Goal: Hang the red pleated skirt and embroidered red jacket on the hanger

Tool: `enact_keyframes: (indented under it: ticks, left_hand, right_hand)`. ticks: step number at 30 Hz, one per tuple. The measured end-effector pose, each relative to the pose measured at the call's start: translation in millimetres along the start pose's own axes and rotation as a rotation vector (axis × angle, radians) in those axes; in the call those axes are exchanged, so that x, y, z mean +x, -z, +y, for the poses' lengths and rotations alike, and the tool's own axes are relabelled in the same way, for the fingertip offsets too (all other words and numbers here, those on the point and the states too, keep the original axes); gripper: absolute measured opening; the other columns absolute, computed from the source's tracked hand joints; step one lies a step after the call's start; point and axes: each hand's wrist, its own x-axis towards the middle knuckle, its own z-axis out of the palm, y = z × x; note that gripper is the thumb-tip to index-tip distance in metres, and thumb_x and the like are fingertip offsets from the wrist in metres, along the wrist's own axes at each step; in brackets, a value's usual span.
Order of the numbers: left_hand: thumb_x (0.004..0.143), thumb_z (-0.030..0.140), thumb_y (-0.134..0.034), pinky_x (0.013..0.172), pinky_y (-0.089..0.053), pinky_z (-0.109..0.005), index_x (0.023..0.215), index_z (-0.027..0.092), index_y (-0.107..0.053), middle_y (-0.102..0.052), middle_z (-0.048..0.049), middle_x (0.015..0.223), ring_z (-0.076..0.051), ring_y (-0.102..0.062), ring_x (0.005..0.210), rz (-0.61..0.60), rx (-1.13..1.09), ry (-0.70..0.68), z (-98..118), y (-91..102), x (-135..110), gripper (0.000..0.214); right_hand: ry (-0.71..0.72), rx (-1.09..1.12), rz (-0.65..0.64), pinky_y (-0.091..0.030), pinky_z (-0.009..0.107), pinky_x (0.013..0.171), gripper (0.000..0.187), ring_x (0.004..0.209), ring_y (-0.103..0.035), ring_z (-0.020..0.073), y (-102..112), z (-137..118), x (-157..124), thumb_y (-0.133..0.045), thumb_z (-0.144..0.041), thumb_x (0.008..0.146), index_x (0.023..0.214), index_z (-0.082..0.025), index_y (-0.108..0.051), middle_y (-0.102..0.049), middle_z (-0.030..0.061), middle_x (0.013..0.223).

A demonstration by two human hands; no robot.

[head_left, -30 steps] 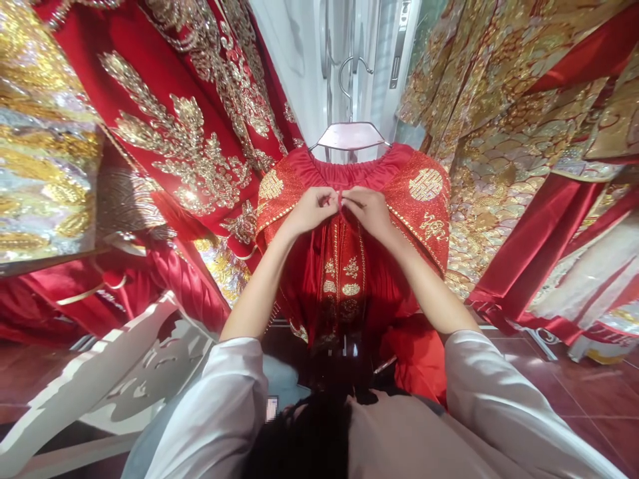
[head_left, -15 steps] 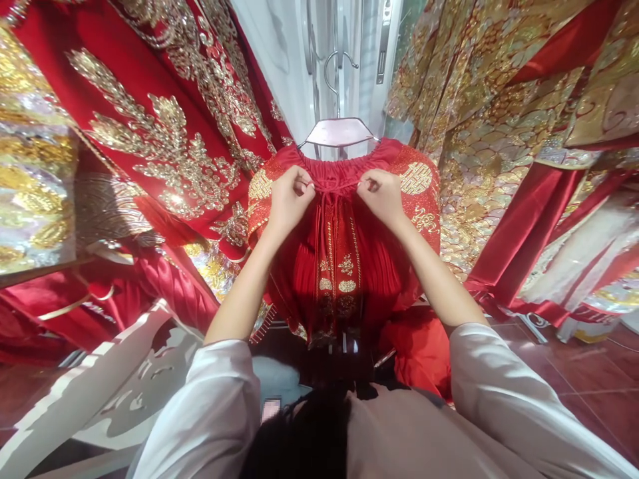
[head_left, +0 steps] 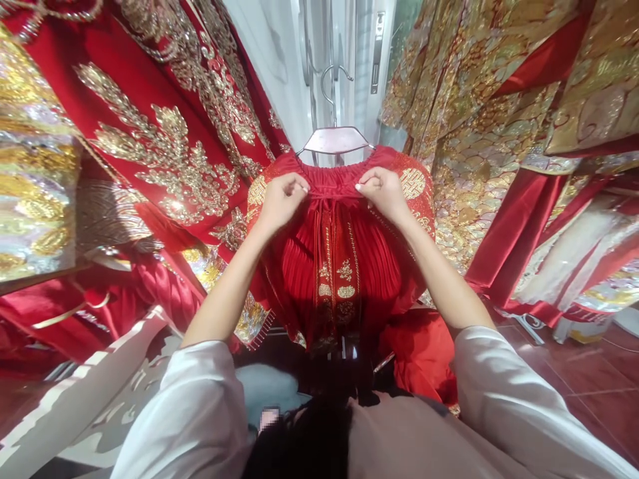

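A red pleated skirt (head_left: 297,266) with gold embroidery hangs in front of me from a metal hanger (head_left: 335,141) with a pale pink panel. At the front of its gathered waistband (head_left: 337,178), a thin red drawstring (head_left: 332,195) is crossed or tied, with loose ends hanging down the middle. My left hand (head_left: 284,199) pinches the drawstring on the left side of the knot. Opposite it, my right hand (head_left: 383,193) pinches the drawstring on the right side. Between the two hands the string runs almost level, close to the waistband.
Red garments with gold sequins (head_left: 170,153) hang on the left. Gold patterned fabric (head_left: 459,120) hangs on the right. Behind the hanger is a white door frame (head_left: 367,73). A white carved panel (head_left: 94,392) stands at lower left, and red cloth (head_left: 424,352) is bunched at lower right.
My hands have moved slightly apart, drawing the string out to both sides. The hanger and skirt top appear a little lower and further left in view.
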Motion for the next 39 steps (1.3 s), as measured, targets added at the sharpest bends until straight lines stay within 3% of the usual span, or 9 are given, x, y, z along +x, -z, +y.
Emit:
enact_keyframes:
  ticks: [4, 7, 10, 14, 17, 21, 29, 33, 39]
  left_hand:
    - [0.074, 0.028, -0.062, 0.088, -0.041, -0.036, 0.1, 0.023, -0.063, -0.064, -0.0082, 0.104, -0.026, -0.052, 0.105, 0.035, 0.364, -0.196, 4.8, 25.0, 25.2, 0.027]
    - [0.079, 0.037, -0.058, 0.091, -0.04, -0.037, 0.104, 0.02, -0.062, -0.063, -0.0103, 0.105, -0.026, -0.053, 0.104, -0.108, 0.428, -0.195, -10.4, 43.8, 45.3, 0.031]
    - [0.086, 0.039, -0.049, 0.08, -0.041, -0.032, 0.082, 0.017, -0.062, -0.061, -0.0053, 0.077, -0.02, -0.055, 0.076, -0.152, 0.389, -0.149, -30.2, 48.2, 54.0, 0.026]
    - [0.088, 0.036, -0.048, 0.066, -0.036, -0.026, 0.053, 0.019, -0.04, -0.038, 0.0022, 0.053, -0.013, -0.039, 0.057, 0.147, 0.257, -0.046, -43.0, 41.7, 48.0, 0.039]
    - [0.089, 0.036, -0.047, 0.055, -0.029, -0.026, 0.05, 0.02, -0.03, -0.028, 0.0037, 0.051, -0.011, -0.027, 0.051, 0.235, 0.136, 0.076, -45.2, 43.1, 37.6, 0.045]
    - [0.09, 0.043, -0.043, 0.05, -0.024, -0.025, 0.052, 0.02, -0.029, -0.029, 0.0043, 0.051, -0.01, -0.024, 0.049, 0.101, 0.184, 0.125, -40.5, 57.9, 29.6, 0.046]
    - [0.072, 0.049, -0.063, 0.066, -0.045, -0.026, 0.084, 0.014, -0.064, -0.063, -0.0035, 0.076, -0.014, -0.056, 0.068, -0.377, 0.219, 0.071, -22.9, 81.1, 45.1, 0.037]
    - [0.075, 0.043, -0.061, 0.07, -0.046, -0.03, 0.08, 0.013, -0.064, -0.061, -0.004, 0.068, -0.016, -0.055, 0.065, -0.089, 0.443, -0.018, -25.8, 57.2, 43.3, 0.031]
    - [0.079, 0.039, -0.059, 0.089, -0.045, -0.043, 0.108, 0.019, -0.061, -0.067, -0.011, 0.101, -0.03, -0.06, 0.095, 0.23, 0.689, -0.003, -22.7, 21.4, 28.4, 0.036]
  right_hand:
    - [0.193, -0.346, 0.311, -0.045, 0.037, 0.082, 0.026, 0.092, -0.057, 0.0204, 34.7, 3.1, -2.6, -0.046, -0.029, 0.086, 0.105, -0.016, -0.059, -0.062, 0.0114, 0.102]
    - [0.227, -0.483, 0.371, -0.038, 0.046, 0.095, 0.037, 0.113, -0.049, 0.0273, 67.5, 19.9, -4.4, -0.049, -0.037, 0.085, 0.115, -0.018, -0.058, -0.057, 0.0137, 0.12]
    - [0.192, -0.368, 0.229, -0.042, 0.04, 0.089, 0.038, 0.1, -0.056, 0.0256, 87.9, 43.4, -2.5, -0.043, -0.048, 0.087, 0.1, -0.018, -0.064, -0.064, 0.0107, 0.102]
    - [0.049, -0.163, 0.269, -0.044, 0.032, 0.068, 0.053, 0.067, -0.053, 0.0187, 91.1, 69.0, 10.2, -0.039, -0.064, 0.084, 0.057, -0.019, -0.048, -0.05, 0.0045, 0.059]
    - [-0.08, 0.06, 0.238, -0.044, 0.032, 0.062, 0.056, 0.063, -0.053, 0.0175, 84.4, 83.4, 20.7, -0.043, -0.073, 0.077, 0.058, -0.021, -0.044, -0.048, 0.0034, 0.056]
    - [-0.17, 0.216, 0.116, -0.049, 0.035, 0.068, 0.062, 0.068, -0.058, 0.02, 83.6, 92.0, 28.1, -0.045, -0.081, 0.069, 0.062, -0.02, -0.052, -0.055, 0.0036, 0.057]
    - [0.149, 0.0, -0.197, -0.047, 0.029, 0.079, 0.055, 0.084, -0.061, 0.0178, 96.4, 47.7, 49.7, -0.065, -0.065, 0.068, 0.086, -0.014, -0.07, -0.069, 0.0037, 0.087]
    - [0.007, 0.201, -0.165, -0.04, 0.02, 0.052, 0.057, 0.056, -0.053, 0.0105, 85.2, 44.6, 48.9, -0.065, -0.07, 0.062, 0.065, -0.013, -0.065, -0.061, -0.0001, 0.061]
    - [-0.137, 0.344, -0.145, -0.042, 0.021, 0.049, 0.06, 0.054, -0.053, 0.0118, 83.2, 57.0, 54.2, -0.071, -0.073, 0.049, 0.061, -0.015, -0.06, -0.058, -0.0002, 0.055]
